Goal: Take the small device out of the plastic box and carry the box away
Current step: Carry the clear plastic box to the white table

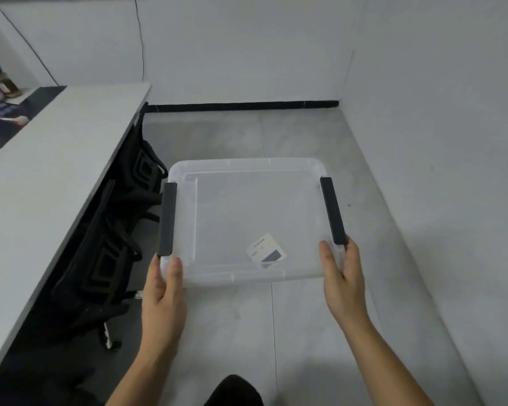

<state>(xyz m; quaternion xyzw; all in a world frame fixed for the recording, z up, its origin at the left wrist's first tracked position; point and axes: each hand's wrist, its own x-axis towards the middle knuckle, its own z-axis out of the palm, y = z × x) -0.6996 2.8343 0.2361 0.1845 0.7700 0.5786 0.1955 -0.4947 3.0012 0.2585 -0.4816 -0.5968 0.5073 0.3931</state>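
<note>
Above a grey floor (291,317) in a white-walled corner, with dark chairs (115,230) half hidden under the table (56,156) off your left grip, your left hand (163,291) and right hand (342,276) clamp the plastic box (247,206) by its near corners, thumbs on the lid, its contents unclear.

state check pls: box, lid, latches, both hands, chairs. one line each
plastic box: held in the air over the floor, level, looks empty save for a label
lid: on the box
left latch: down over the lid edge
right latch: down over the lid edge
left hand: gripping the near left corner
right hand: gripping the near right corner
office chairs: pushed under the table
</note>
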